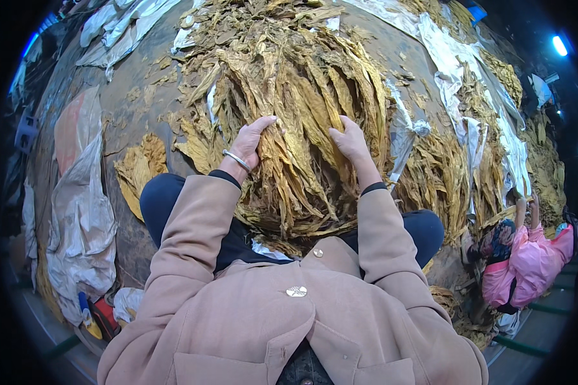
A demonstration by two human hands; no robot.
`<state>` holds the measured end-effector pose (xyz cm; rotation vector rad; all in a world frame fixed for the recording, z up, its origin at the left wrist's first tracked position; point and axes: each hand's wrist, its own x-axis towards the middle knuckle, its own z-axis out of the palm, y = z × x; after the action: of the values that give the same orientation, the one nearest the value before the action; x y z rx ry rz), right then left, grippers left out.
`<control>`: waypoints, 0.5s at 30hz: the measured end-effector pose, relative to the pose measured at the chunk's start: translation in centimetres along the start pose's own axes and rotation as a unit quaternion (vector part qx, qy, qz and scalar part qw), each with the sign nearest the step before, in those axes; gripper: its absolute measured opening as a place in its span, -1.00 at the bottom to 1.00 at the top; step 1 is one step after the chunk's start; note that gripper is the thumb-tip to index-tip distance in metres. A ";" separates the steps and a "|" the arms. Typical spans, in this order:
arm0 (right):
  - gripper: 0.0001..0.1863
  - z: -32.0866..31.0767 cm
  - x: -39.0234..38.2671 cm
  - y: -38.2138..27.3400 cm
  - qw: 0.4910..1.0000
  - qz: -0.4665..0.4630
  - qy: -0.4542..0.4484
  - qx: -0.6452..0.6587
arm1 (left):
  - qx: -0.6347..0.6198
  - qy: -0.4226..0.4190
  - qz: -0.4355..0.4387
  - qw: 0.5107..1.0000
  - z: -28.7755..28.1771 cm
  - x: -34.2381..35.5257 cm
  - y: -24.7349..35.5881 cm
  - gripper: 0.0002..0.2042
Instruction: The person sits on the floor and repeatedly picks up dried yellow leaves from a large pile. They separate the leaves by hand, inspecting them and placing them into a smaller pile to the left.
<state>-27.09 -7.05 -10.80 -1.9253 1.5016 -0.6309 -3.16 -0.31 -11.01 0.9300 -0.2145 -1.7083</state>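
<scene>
A big heap of dried yellow-brown tobacco leaves [302, 102] lies spread in front of me and between my knees. My left hand [248, 142], with a silver bangle at the wrist, is closed on the left side of a bunch of leaves, thumb on top. Across from it, my right hand [353, 142] grips the bunch's right side, its thumb pointing up along a leaf. The undersides of both hands and the fingers beneath are partly hidden by the leaves. A small separate pile of leaves [140, 168] sits by my left knee.
Crumpled pale sheeting [80, 218] lies at the left. More leaves [433, 176] and white plastic strips [449, 70] are on the right. A co-worker in pink [526, 263] bends over leaves at the far right. Red and blue items [99, 314] rest at the lower left.
</scene>
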 end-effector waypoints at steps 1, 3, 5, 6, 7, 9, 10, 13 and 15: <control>-0.60 0.1 0.0 -0.1 0.999 -0.017 0.035 -0.038 | -0.003 -0.001 -0.002 1.000 0.0 -0.1 0.1 -0.85; -0.71 0.3 0.0 -0.8 0.983 -0.075 0.159 -0.054 | -0.008 -0.007 -0.002 1.000 0.1 -0.2 0.1 -0.85; -0.77 0.4 -0.7 -3.3 0.962 -0.110 0.246 0.039 | -0.002 0.002 0.003 1.000 0.0 -0.2 0.1 -0.85; -0.74 0.3 -1.5 -5.3 0.983 -0.074 0.154 0.061 | -0.001 -0.003 0.003 1.000 -0.3 -0.1 0.1 -0.84; -0.71 0.1 -2.5 -7.5 0.994 -0.038 0.062 0.082 | -0.011 0.004 0.004 1.000 -0.1 -0.2 0.2 -0.83; -0.65 1.9 -4.3 -8.9 0.995 -0.040 -0.046 0.078 | -0.031 0.010 0.003 0.999 0.7 -0.6 0.3 -0.81; -0.62 3.7 -5.1 -8.3 0.993 -0.078 -0.065 0.054 | -0.017 0.014 0.006 1.000 0.6 -0.4 0.2 -0.80; -0.58 5.6 -6.0 -7.9 0.975 -0.200 -0.092 0.020 | 0.006 0.019 0.041 0.999 0.2 -0.2 -0.3 -0.83; -0.56 4.6 -5.0 -7.9 0.962 -0.196 -0.188 0.014 | 0.031 0.028 0.048 0.998 -0.6 -0.1 -0.1 -0.85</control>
<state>-19.75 -0.09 -8.37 -2.1903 0.8820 -0.4116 -2.84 0.02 -11.43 0.9975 -0.2724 -1.5930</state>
